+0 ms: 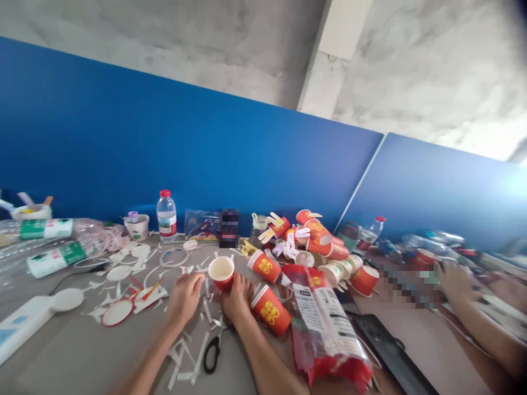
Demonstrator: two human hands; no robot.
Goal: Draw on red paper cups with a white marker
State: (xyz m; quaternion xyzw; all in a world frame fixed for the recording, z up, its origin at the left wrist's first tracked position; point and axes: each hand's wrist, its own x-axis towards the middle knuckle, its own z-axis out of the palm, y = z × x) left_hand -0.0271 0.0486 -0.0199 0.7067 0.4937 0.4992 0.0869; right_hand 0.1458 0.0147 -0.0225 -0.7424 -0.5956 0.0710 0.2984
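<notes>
Bare table [88, 356] at near left leaves a hand passage. Stacked cups [267, 267] crowd the right hand [240, 296]; beside them a plastic bag [325, 323] blocks near right. Scissors [212, 354] lie near middle, and a blue partition [185, 142] walls off the far side.

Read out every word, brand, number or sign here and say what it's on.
Nothing reads for certain.
Red paper cups: large yellow characters, perhaps "喜", too blurred to be sure.
Red plastic bag: small print, unreadable.
Left red-capped bottle: label too small.
Right red-capped bottle: likewise.
Green-and-white bottle labels: blurred.
</notes>
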